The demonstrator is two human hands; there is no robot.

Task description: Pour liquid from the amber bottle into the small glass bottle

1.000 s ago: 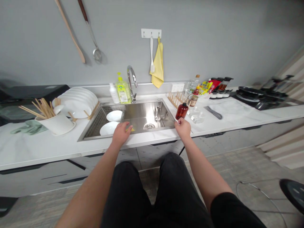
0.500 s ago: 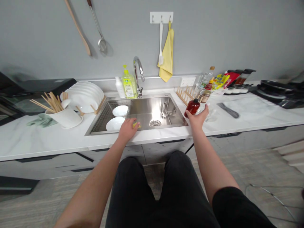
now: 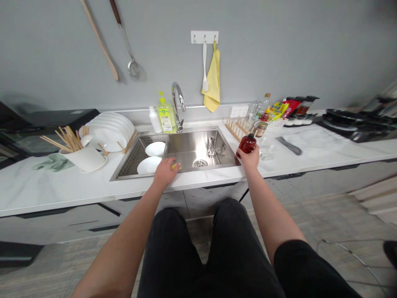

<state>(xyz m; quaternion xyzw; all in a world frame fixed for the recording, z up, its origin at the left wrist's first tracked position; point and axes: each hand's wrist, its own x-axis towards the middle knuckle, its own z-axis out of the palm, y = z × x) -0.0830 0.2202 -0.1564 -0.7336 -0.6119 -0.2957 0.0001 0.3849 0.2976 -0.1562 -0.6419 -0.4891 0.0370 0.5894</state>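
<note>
At the sink's front rim, my left hand [image 3: 165, 170] is closed over a yellow sponge [image 3: 176, 166], which shows only in part under the fingers and thumb. Just left of it, two white bowls [image 3: 149, 165] stand in the drainer basket [image 3: 127, 159] of the steel sink [image 3: 181, 142]. To the right of the sink, my right hand [image 3: 250, 159] is wrapped around a dark red bottle [image 3: 247, 145] with a black cap. The bottle leans a little to the right; whether its base touches the counter I cannot tell. Clear glassware [image 3: 267, 153] sits right of this hand.
Behind the sink stand the faucet [image 3: 178, 99], a green soap pump bottle [image 3: 166, 118] and a white bottle [image 3: 155, 120]. White plates [image 3: 108, 132] and a chopstick holder [image 3: 85, 156] are left. A wooden rack [image 3: 235, 129], a jar [image 3: 261, 129] and a grey cloth strip [image 3: 288, 145] lie right.
My right hand, spread beside the red bottle before, has closed around it. My left hand stays at the sink's front rim. The camera view has shifted slightly.
</note>
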